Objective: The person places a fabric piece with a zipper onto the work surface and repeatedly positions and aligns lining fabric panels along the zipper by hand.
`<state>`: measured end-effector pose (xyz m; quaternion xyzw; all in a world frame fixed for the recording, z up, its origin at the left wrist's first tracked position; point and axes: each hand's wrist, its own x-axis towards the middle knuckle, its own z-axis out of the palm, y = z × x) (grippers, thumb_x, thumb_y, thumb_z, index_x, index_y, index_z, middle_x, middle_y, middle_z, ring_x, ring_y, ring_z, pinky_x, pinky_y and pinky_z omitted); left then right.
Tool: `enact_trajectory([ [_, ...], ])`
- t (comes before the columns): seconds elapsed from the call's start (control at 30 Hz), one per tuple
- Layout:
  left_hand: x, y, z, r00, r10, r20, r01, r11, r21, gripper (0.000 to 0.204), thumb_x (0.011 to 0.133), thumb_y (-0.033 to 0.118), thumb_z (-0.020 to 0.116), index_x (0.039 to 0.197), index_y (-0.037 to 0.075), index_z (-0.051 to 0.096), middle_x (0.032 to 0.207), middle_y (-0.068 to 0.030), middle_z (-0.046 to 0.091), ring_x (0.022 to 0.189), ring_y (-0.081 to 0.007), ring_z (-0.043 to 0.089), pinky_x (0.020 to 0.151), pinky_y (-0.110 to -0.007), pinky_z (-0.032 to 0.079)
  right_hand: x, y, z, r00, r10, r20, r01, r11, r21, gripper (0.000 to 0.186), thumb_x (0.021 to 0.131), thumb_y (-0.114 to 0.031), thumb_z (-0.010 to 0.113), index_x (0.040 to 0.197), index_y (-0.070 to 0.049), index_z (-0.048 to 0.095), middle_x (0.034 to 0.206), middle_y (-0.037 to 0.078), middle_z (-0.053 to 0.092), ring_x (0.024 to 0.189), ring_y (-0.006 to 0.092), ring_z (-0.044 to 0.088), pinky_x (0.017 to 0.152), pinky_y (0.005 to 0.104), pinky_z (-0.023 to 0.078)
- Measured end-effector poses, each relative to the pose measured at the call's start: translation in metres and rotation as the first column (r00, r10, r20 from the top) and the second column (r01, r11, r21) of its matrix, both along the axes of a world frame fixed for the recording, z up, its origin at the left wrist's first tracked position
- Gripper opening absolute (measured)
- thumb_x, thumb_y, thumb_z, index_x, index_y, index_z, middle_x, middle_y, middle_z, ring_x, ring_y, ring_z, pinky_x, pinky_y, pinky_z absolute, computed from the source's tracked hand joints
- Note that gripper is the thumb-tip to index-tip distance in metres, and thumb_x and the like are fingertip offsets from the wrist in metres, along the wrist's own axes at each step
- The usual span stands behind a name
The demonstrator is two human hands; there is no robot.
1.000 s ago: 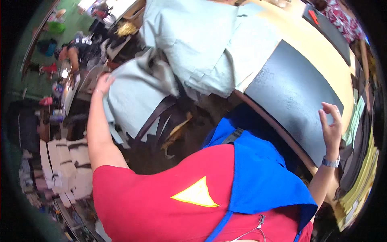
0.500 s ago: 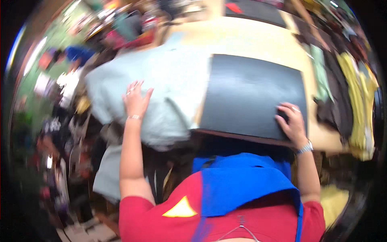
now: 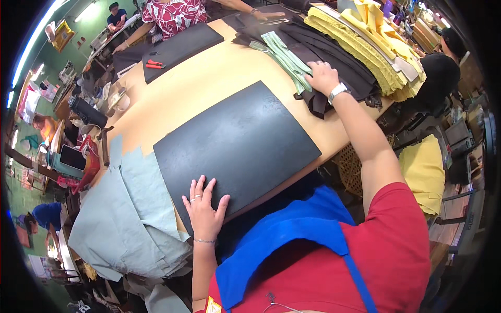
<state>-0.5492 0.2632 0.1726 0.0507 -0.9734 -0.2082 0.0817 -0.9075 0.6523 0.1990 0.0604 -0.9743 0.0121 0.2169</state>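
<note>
My left hand lies with spread fingers on the near left part of a large black board. That board rests flat on the wooden table, turned at an angle. At the far right, my right hand has its fingers bent at the edge of a bundle of pale green strips. These strips lie on a pile of dark brown fabric or leather pieces. Left of the board, a grey-green sheet of material is draped over the table edge.
Yellow folded pieces are stacked at the far right. A smaller dark board carries a red cutter. A hammer and a black bottle are at the left edge. A co-worker in a patterned top stands across the table.
My view has swung to the right. My left hand has gone from the grey-green sheet to the black board; my right hand has left the board and reached the green strips.
</note>
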Motion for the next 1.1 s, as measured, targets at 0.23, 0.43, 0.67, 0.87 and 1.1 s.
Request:
enact_trajectory([
  [0.23, 0.000, 0.002, -0.004, 0.999, 0.016, -0.030, -0.018, 0.998, -0.054, 0.059, 0.094, 0.049, 0.072, 0.141, 0.015, 0.064, 0.159, -0.0099, 0.050, 0.153, -0.0354, 0.038, 0.118, -0.073, 0.024, -0.038, -0.010, 0.049, 0.998, 0.052, 0.046, -0.038, 0.961, -0.273, 0.029, 0.096, -0.029, 0.060, 0.111, -0.014, 0.079, 0.111, 0.018, 0.076, 0.106, 0.0366, 0.073, 0.094, 0.0482, 0.058],
  [0.43, -0.016, -0.004, 0.006, 0.992, -0.001, -0.123, 0.029, 0.973, 0.227, 0.060, 0.091, 0.034, 0.079, 0.145, 0.016, 0.060, 0.161, -0.0119, 0.047, 0.154, -0.0353, 0.038, 0.120, -0.068, 0.026, 0.062, -0.114, 0.106, 0.797, 0.602, 0.044, -0.577, 0.782, -0.237, 0.024, 0.097, -0.025, 0.063, 0.107, -0.010, 0.078, 0.103, 0.017, 0.076, 0.098, 0.0352, 0.073, 0.085, 0.0458, 0.058],
  [0.67, -0.051, -0.007, 0.065, 0.885, -0.281, -0.371, 0.265, 0.960, -0.096, 0.037, 0.089, 0.017, 0.080, 0.125, 0.018, 0.073, 0.132, -0.0054, 0.070, 0.137, -0.0281, 0.058, 0.121, -0.061, 0.027, 0.182, -0.153, 0.140, -0.030, 0.978, 0.205, -0.881, 0.071, -0.468, 0.016, 0.095, -0.016, 0.067, 0.105, -0.006, 0.075, 0.093, 0.017, 0.074, 0.090, 0.0366, 0.071, 0.083, 0.0451, 0.058],
  [0.87, -0.056, -0.043, 0.049, 0.919, -0.317, -0.233, 0.346, 0.933, 0.096, 0.016, 0.091, 0.012, 0.077, 0.106, 0.012, 0.075, 0.099, -0.0056, 0.074, 0.099, -0.0261, 0.071, 0.108, -0.050, 0.044, 0.134, -0.126, 0.177, 0.045, 0.962, 0.268, -0.802, 0.194, -0.564, 0.020, 0.096, -0.008, 0.068, 0.113, 0.001, 0.073, 0.099, 0.018, 0.076, 0.094, 0.0299, 0.073, 0.087, 0.0368, 0.056],
  [1.1, -0.139, -0.127, 0.059, 0.975, -0.109, -0.194, 0.121, 0.991, 0.051, 0.036, 0.091, 0.000, 0.065, 0.123, 0.012, 0.076, 0.104, -0.0169, 0.076, 0.096, -0.0332, 0.074, 0.086, -0.041, 0.058, 0.008, -0.132, 0.142, 0.499, 0.864, 0.066, -0.804, 0.490, -0.335, 0.017, 0.095, -0.010, 0.067, 0.110, -0.003, 0.074, 0.099, 0.018, 0.075, 0.097, 0.0320, 0.073, 0.088, 0.0381, 0.056],
])
